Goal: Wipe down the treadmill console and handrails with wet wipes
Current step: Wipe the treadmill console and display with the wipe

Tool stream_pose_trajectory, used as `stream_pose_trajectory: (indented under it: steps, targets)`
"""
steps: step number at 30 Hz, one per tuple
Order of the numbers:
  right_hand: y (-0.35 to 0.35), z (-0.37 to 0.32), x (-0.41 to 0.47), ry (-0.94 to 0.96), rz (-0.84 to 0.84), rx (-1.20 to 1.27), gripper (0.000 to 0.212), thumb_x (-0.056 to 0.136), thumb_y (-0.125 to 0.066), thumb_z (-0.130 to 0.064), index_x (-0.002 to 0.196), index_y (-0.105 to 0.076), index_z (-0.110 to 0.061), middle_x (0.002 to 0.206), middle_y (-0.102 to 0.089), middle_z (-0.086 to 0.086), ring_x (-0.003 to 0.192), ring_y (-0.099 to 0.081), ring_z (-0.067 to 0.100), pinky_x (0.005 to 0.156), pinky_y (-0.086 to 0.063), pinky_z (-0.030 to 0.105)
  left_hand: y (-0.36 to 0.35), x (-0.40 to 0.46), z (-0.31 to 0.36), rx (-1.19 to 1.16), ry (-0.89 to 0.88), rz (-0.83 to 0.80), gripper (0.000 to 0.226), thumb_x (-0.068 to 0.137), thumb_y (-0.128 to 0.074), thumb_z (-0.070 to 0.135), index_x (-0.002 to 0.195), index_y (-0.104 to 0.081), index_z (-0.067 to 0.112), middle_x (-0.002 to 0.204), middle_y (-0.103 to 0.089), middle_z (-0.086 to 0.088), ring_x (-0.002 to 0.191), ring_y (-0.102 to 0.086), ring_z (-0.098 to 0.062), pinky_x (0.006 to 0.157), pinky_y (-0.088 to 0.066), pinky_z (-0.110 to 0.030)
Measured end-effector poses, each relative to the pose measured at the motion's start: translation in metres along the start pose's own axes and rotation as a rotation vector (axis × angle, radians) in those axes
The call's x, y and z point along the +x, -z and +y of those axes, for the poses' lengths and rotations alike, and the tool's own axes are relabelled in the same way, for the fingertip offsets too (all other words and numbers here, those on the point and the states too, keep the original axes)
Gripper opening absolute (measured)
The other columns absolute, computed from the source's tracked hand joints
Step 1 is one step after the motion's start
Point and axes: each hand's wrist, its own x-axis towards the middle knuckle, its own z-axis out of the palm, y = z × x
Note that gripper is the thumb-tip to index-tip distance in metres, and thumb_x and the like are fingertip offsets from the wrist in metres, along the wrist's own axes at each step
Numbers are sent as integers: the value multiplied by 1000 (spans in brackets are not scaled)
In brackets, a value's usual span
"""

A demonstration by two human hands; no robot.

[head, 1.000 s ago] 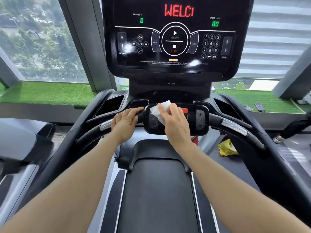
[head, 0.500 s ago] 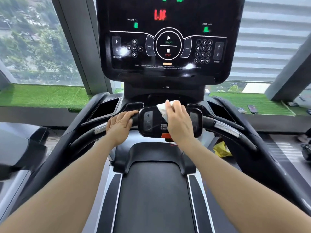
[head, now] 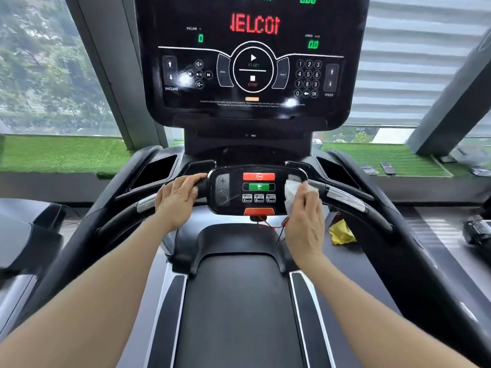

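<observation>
The black treadmill console (head: 252, 57) fills the top centre, lit with red and green readouts. Below it, a small control panel (head: 233, 192) with red and green buttons sits between the handrails. My right hand (head: 304, 221) holds a white wet wipe (head: 292, 193) against the panel's right end. My left hand (head: 176, 199) grips the left handrail (head: 125, 219) just beside the panel. The right handrail (head: 353, 205) curves away to the right, untouched.
The treadmill belt (head: 239, 314) runs below my arms. A yellow crumpled thing (head: 341, 233) lies on the floor to the right of the deck. Another machine (head: 24, 235) stands at the left. Green turf ledges (head: 58, 152) and windows lie beyond.
My right hand has slid the wipe from the panel's left-centre across to its right end, uncovering the red and green buttons. My left hand has stayed on the left handrail.
</observation>
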Motion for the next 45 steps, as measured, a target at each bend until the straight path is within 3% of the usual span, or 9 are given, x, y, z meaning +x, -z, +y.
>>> stream_pose_trajectory:
  steps: [6, 14, 18, 20, 25, 30, 34, 38, 45]
  targets:
    - [9, -11, 53, -95, -95, 46, 61, 86, -44, 11, 144, -25, 8, 126, -40, 19, 111, -41, 31, 94, -35, 31, 0, 2, -3, -1, -13, -11, 39, 103, -30, 27, 138, -38, 42, 142, -36, 8, 133, -26, -21, 114, -7, -35]
    - [16, -7, 10, -285, -156, 229, 58, 87, -40, 15, 143, -28, 6, 119, -38, 14, 87, -34, 14, 72, -32, 23, -2, 2, -4, -10, -15, 0, 39, 102, -31, 26, 137, -39, 41, 141, -37, 8, 132, -27, -21, 114, -7, -35]
    - [27, -10, 59, -277, -242, 272, 13, 93, -37, 3, 95, -48, -2, 102, -31, 3, 85, -46, 25, 69, -32, 28, -3, 4, -6, -17, -22, -6, 39, 103, -30, 25, 137, -38, 40, 141, -37, 7, 132, -27, -22, 115, -8, -37]
    - [24, -6, 64, -267, -229, 335, 15, 97, -35, -3, 90, -48, -4, 100, -31, 2, 83, -45, 24, 70, -33, 26, -3, 4, -7, -20, -29, -5, 39, 102, -31, 25, 137, -39, 40, 141, -37, 6, 132, -27, -23, 115, -9, -38]
    - [14, -6, 9, -428, -106, 579, 37, 101, -35, -8, 137, -42, -1, 104, -34, 4, 82, -34, 8, 78, -35, 8, -4, 3, -6, -17, -20, 5, 39, 103, -31, 26, 137, -38, 41, 141, -36, 7, 132, -27, -22, 115, -8, -36]
    - [16, -7, 14, -358, -83, 476, 40, 101, -36, -8, 140, -38, 2, 105, -33, 3, 80, -29, 3, 77, -33, 3, -1, 1, -2, -27, -9, -14, 39, 103, -30, 26, 138, -37, 40, 142, -34, 6, 133, -25, -22, 114, -6, -35]
    - [15, -2, 47, -285, -141, 384, 44, 101, -35, -13, 145, -32, -7, 104, -30, -2, 90, -42, 16, 78, -44, 30, 0, 0, 1, -20, 1, -9, 39, 103, -30, 26, 138, -37, 41, 142, -34, 6, 132, -25, -22, 113, -6, -34]
    - [7, -5, 10, -277, -36, 401, 47, 100, -39, -10, 146, -30, -4, 106, -35, 4, 89, -38, 13, 74, -31, 17, 2, -2, 3, -23, 17, -11, 39, 103, -30, 26, 138, -37, 41, 142, -34, 8, 132, -25, -21, 113, -6, -34]
    - [-7, -37, -20, -11, -62, 275, 70, 68, -63, 20, 134, -43, 7, 114, -53, 17, 90, -60, 28, 68, -54, 31, 2, -2, 3, -20, 16, -18, 39, 103, -29, 26, 138, -36, 42, 143, -33, 7, 133, -25, -21, 114, -7, -35]
